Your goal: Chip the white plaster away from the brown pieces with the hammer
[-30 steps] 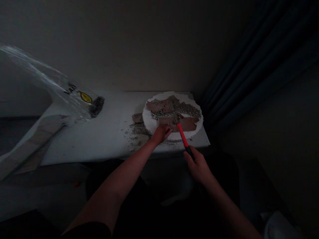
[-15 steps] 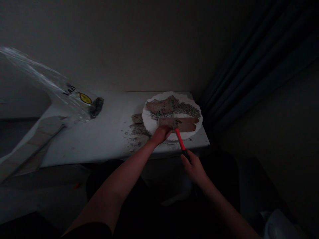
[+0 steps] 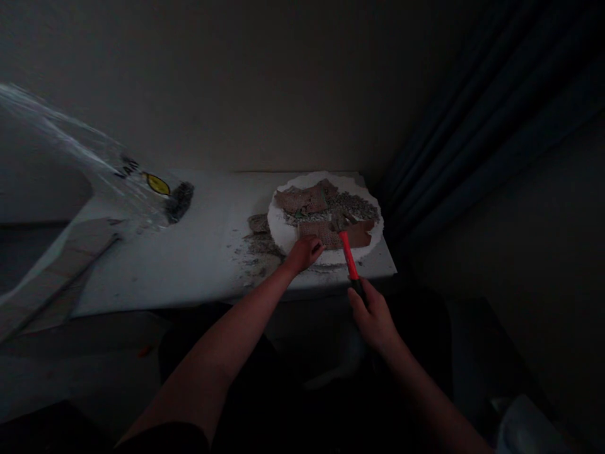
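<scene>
My right hand point(image 3: 372, 312) is wrapped round the black grip of a claw hammer point(image 3: 348, 253) with a red shaft. The hammer's head is over a brown board point(image 3: 360, 234), near the end of a mesh-textured brown strip point(image 3: 309, 232). My left hand point(image 3: 305, 253) is closed at the near edge of that strip, fingers curled against it. Both pieces lie on a round white scalloped slab point(image 3: 282, 228). Behind them on the slab sit another crumpled mesh piece point(image 3: 302, 200) and a heap of grey granules point(image 3: 354, 207).
The slab rests on a white table point(image 3: 203, 252) against the wall. Grey crumbs point(image 3: 259, 252) are scattered left of it. Farther left are a clear plastic bag point(image 3: 137, 183) with dark contents and flattened cardboard point(image 3: 85, 252). A dark curtain point(image 3: 454, 113) hangs at right.
The hammer's head has shifted away from my left hand, farther back and slightly right, uncovering more of the mesh strip. My left hand stays near the strip's edge.
</scene>
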A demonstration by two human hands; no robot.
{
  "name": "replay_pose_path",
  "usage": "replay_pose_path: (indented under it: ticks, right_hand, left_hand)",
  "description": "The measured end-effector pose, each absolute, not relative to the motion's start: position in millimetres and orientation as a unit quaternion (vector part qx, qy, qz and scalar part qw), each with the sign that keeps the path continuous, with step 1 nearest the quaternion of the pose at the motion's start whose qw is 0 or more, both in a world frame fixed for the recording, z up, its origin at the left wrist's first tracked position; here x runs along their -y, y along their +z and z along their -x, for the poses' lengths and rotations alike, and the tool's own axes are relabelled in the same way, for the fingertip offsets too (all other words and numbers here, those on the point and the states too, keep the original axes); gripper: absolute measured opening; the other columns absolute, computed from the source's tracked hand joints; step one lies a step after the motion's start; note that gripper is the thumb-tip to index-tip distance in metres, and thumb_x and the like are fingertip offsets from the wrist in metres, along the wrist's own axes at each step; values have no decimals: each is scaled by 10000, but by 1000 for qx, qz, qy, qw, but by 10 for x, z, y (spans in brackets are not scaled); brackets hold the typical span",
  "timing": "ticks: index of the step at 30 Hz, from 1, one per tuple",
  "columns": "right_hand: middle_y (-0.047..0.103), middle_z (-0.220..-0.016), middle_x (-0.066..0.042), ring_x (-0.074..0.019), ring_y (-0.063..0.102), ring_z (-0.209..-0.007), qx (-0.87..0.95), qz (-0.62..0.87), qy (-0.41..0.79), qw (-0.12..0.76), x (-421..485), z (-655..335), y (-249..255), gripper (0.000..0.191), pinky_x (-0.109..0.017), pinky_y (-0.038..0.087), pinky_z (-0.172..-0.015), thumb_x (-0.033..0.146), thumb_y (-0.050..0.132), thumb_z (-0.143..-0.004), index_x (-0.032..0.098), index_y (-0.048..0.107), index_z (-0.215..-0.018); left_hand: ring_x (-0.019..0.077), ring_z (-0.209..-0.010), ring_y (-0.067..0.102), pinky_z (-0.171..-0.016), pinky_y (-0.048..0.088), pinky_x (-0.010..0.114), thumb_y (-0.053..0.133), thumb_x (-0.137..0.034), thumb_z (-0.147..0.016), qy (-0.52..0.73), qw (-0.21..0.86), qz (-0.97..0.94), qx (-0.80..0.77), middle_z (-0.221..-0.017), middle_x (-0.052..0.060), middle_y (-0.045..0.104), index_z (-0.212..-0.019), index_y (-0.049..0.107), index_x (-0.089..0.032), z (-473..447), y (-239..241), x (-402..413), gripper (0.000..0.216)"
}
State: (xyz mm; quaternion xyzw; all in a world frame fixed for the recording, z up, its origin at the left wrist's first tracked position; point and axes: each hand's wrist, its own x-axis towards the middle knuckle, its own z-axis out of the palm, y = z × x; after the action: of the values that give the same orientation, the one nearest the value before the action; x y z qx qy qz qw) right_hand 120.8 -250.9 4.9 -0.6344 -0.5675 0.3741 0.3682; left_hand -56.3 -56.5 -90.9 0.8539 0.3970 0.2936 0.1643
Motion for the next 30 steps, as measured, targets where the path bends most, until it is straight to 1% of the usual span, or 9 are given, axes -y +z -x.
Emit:
replay_pose_path:
  ticks: [3, 5, 9, 13, 17, 22, 27, 28, 30]
  right_hand:
    - [665, -850, -52, -175, 605, -751, 575, 637, 372, 354, 2514, -1202, 24, 324, -268, 453, -688, 409, 487, -953, 138, 628, -1060]
    - [657, -824, -46, -168, 593, -719, 571, 643, 369, 352, 2522, -1198, 17, 325, -260, 439, -655, 414, 489, -953, 137, 629, -1048]
    - [612, -746, -10, -145, 540, -629, 566, 642, 374, 358, 2536, -1184, 34, 335, -240, 390, -569, 422, 488, -959, 141, 616, -1090]
    - [631, -777, -34, -163, 568, -688, 572, 632, 389, 350, 2541, -1161, 59, 304, -249, 415, -603, 417, 488, -957, 149, 626, -1001]
    - [642, -794, -36, -173, 580, -701, 566, 637, 379, 361, 2551, -1148, 30, 325, -252, 419, -599, 427, 483, -966, 159, 613, -1094]
    - [640, -796, -34, -167, 585, -703, 571, 637, 378, 354, 2537, -1164, -52, 314, -262, 441, -646, 421, 477, -968, 151, 617, -1047]
    - [648, -828, -47, -171, 583, -716, 562, 643, 382, 353, 2566, -1200, 37, 374, -250, 424, -600, 441, 479, -970, 137, 612, -1143]
    - [649, -827, -47, -171, 582, -712, 559, 642, 386, 355, 2580, -1201, 47, 386, -248, 423, -589, 444, 480, -969, 137, 609, -1164]
    - [649, -814, -43, -171, 580, -702, 556, 639, 392, 359, 2608, -1199, 45, 395, -246, 428, -579, 445, 482, -966, 140, 614, -1180]
  left_hand:
    - [177, -765, 596, -725, 458, 288, 591, -282, -942, 298, 163, -851, -400, -799, 64, 637, -806, 640, -159, 560, -893, 567, 190]
    - [177, -763, 596, -725, 459, 288, 591, -284, -943, 299, 164, -853, -396, -786, 59, 634, -802, 642, -161, 558, -885, 568, 194]
    - [173, -749, 594, -729, 460, 288, 591, -270, -936, 296, 168, -853, -396, -758, 46, 622, -766, 634, -170, 555, -886, 570, 202]
    - [191, -778, 606, -738, 465, 302, 578, -275, -939, 296, 165, -855, -392, -781, 65, 635, -789, 647, -164, 556, -897, 568, 199]
    - [191, -768, 603, -744, 472, 308, 583, -281, -933, 300, 172, -854, -390, -765, 56, 626, -767, 633, -174, 559, -897, 567, 203]
    - [188, -774, 615, -731, 478, 300, 591, -285, -926, 303, 176, -846, -403, -790, 65, 641, -802, 640, -167, 560, -901, 571, 178]
    - [156, -680, 586, -666, 466, 277, 596, -316, -922, 284, 214, -842, -405, -749, 36, 635, -799, 649, -165, 592, -844, 525, 202]
    - [162, -703, 598, -678, 475, 282, 614, -328, -912, 281, 218, -844, -401, -776, 40, 647, -825, 660, -168, 610, -815, 507, 188]
    - [203, -852, 637, -776, 507, 319, 690, -366, -862, 292, 205, -849, -389, -923, 68, 681, -938, 683, -178, 660, -753, 463, 203]
